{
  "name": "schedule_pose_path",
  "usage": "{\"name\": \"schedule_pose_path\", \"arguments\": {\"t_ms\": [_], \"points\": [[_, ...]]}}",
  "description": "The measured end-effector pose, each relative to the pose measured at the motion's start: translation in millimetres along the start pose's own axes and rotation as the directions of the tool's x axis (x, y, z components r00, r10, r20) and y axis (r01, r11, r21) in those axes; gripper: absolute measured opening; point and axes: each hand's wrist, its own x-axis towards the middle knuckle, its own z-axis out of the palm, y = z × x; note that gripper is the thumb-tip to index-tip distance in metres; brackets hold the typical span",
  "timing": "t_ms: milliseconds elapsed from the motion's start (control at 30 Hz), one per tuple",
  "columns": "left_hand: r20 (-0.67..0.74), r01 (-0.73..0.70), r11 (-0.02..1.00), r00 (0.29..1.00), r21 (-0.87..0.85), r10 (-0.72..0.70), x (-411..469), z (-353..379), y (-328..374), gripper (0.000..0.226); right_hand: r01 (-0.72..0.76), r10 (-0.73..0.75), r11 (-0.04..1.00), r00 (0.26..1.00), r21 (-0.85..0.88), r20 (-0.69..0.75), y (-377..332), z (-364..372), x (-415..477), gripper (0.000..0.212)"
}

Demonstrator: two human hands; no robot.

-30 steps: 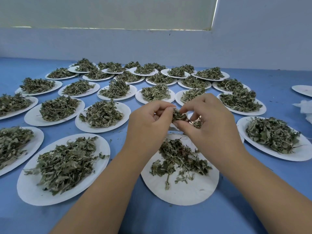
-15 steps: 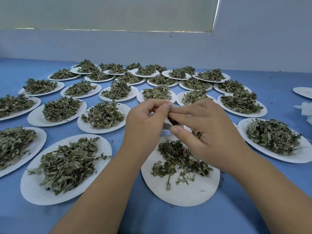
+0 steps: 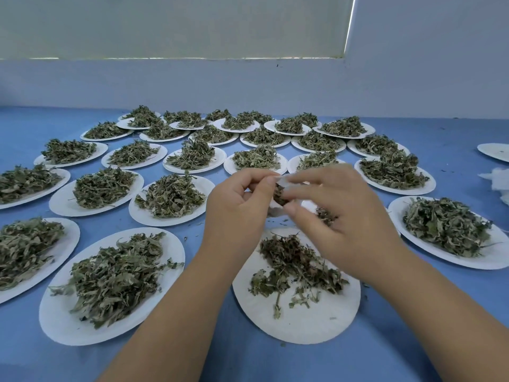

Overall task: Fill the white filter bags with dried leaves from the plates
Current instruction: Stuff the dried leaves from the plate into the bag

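Both hands meet above the near white plate point(image 3: 297, 323), which carries a thin scatter of dried leaves point(image 3: 296, 264). My left hand point(image 3: 234, 208) pinches the rim of a small white filter bag point(image 3: 278, 198) with thumb and forefinger. My right hand point(image 3: 341, 213) pinches the bag's other side, thumb below and fingers above. Dark leaves show inside the bag between the fingertips. Most of the bag is hidden by my fingers.
Several white plates heaped with dried leaves cover the blue table, one at the near left point(image 3: 110, 285) and one at the right point(image 3: 449, 230). An almost bare plate point(image 3: 495, 151) and a pile of white filter bags point(image 3: 498, 180) lie at the right edge.
My right hand went from pushing a clump of leaves into the bag to laying its fingers flat across the bag's mouth. The left hand kept its pinch on the bag.
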Motion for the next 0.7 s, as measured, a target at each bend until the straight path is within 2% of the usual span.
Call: {"name": "schedule_pose_path", "arguments": {"t_ms": [33, 100, 200, 300, 367, 433, 567, 700], "points": [[-0.012, 0.002, 1.0, 1.0, 0.0, -0.002, 0.4, -0.6, 0.0, 0.015, -0.046, 0.05, 0.996, 0.996, 0.071, -0.067, 0.5, -1.9, 1.0, 0.024], [-0.03, 0.001, 1.0, 1.0, 0.017, 0.0, 0.8, -1.2, 0.1, 0.015, -0.183, 0.199, 0.957, 0.979, 0.226, -0.05, 1.9, -3.1, 3.7, 0.018], [-0.017, -0.012, 0.999, 1.0, 0.042, 0.013, 0.1, 0.2, 2.0, 0.017, -0.429, 0.365, 0.82, 0.902, 0.379, 0.231, 5.3, -2.2, 8.4, 0.023], [0.018, -0.045, 0.997, 0.999, 0.07, 0.043, -0.4, 2.0, 3.1, 0.019, -0.569, 0.391, 0.711, 0.809, 0.414, 0.44, 9.8, 0.6, 12.1, 0.02], [0.037, -0.06, 0.994, 0.998, 0.09, 0.056, -0.4, 2.8, 3.4, 0.02, -0.626, 0.41, 0.628, 0.772, 0.463, 0.487, 10.3, 4.0, 14.9, 0.018], [0.071, -0.06, 0.994, 0.996, 0.096, 0.053, -1.4, 4.2, 4.0, 0.02, -0.641, 0.433, 0.588, 0.765, 0.494, 0.477, 10.9, 6.6, 19.6, 0.018], [0.097, -0.062, 0.993, 0.994, 0.095, 0.053, -2.8, 4.9, 3.8, 0.022, -0.615, 0.459, 0.686, 0.781, 0.39, 0.425, 9.1, 10.3, 34.3, 0.012], [0.111, -0.093, 0.985, 0.991, 0.146, 0.077, -3.8, 5.5, 4.1, 0.027, -0.546, 0.509, 0.837, 0.795, 0.023, 0.329, 2.8, 24.8, 50.8, 0.014]]}}
